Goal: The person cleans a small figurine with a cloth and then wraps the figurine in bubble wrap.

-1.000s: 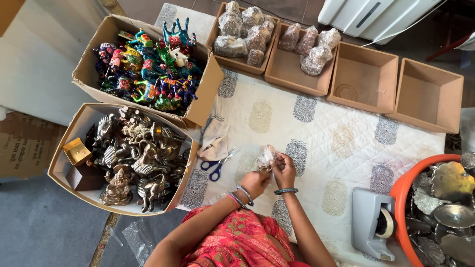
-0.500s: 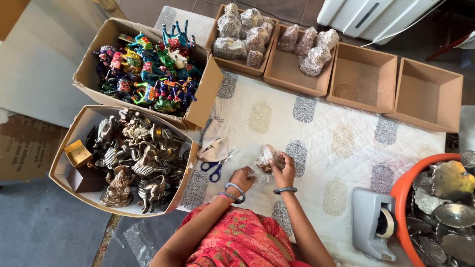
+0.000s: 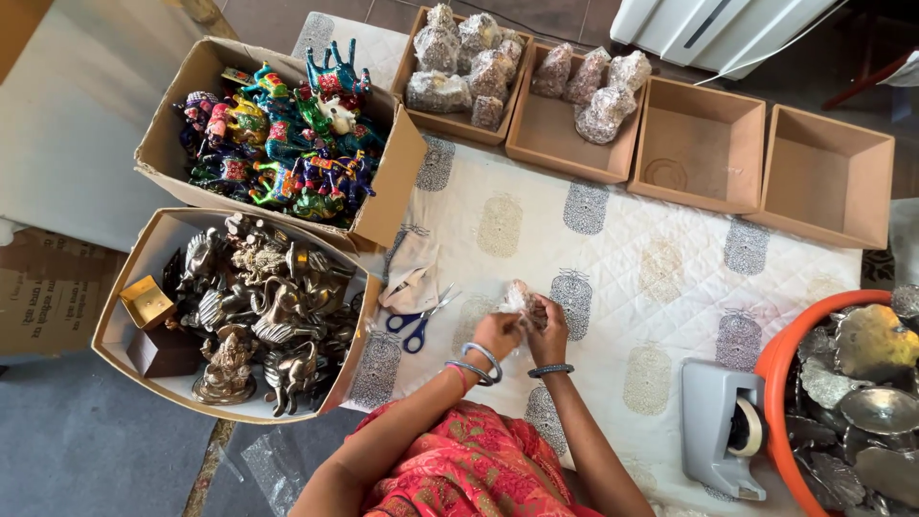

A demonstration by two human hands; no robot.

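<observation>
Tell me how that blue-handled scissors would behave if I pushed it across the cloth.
The scissors lies flat with blades apart, so it probably slides, not rolls. The quilted cloth may drag at it. Stiff metal blades likely pivot if nudged off-centre.

Left hand (image 3: 497, 334), right hand (image 3: 549, 330) touching, fingers curled, forearms converging.

Ahead of my hands the quilted cloth (image 3: 613, 249) lies open right up to the row of brown trays (image 3: 704, 144) — free passage there. To my left, blue-handled scissors (image 3: 418, 325) and a crumpled wrapper (image 3: 414, 278) crowd the box of metal figurines (image 3: 144, 278). On my right the grey tape dispenser (image 3: 718, 426) and orange tub (image 3: 780, 383) hem things in.
</observation>
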